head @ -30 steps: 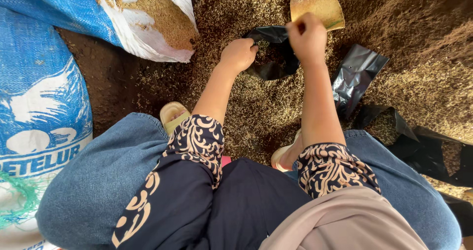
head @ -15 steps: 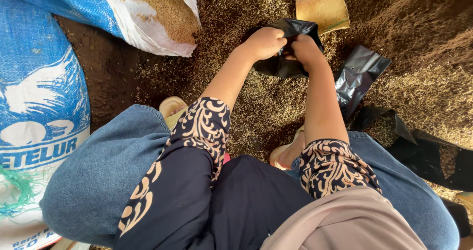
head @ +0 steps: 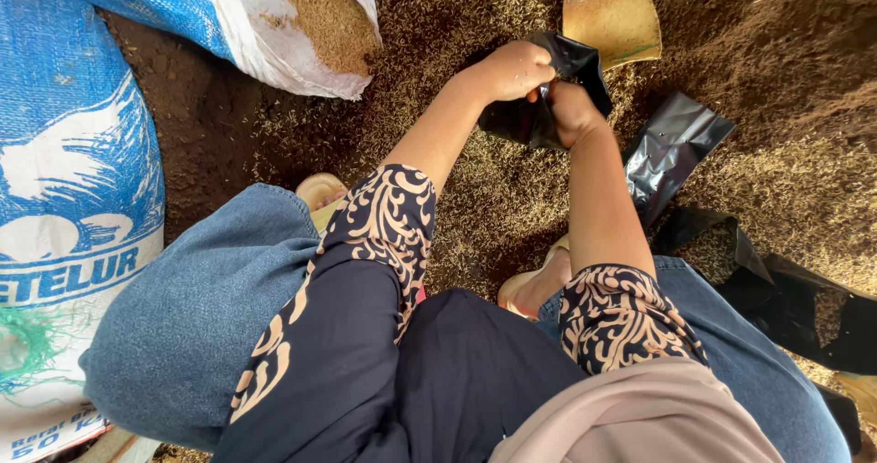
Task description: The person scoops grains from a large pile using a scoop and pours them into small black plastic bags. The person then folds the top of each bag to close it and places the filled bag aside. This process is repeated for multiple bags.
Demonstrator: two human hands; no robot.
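Since the earlier frames, both hands have been drawn together onto the small black plastic bag [head: 548,107], and the curved tan scoop-shaped piece [head: 614,17], formerly gripped by the right hand, is now left lying on the ground of loose brown husks [head: 475,189] just beyond the bag. The bag's upper edge is pinched by the left hand [head: 516,68], its fingers curled shut over the plastic. The bag's near side is clasped by the right hand [head: 571,111], also closed on the plastic, and the two hands are held touching or nearly touching. The bag is held just above the husk-covered ground, between the scoop-shaped piece and the person's knees.

A second flat black plastic bag [head: 671,148] is seen lying on the husks just right of the right forearm, and more crumpled black plastic [head: 795,303] is spread beside the right knee. A blue and white woven sack [head: 73,198] is stood at the left edge, and another woven sack, open and filled with pale husks [head: 292,25], is laid at the upper left. A light sandal [head: 320,194] is visible by the left knee.
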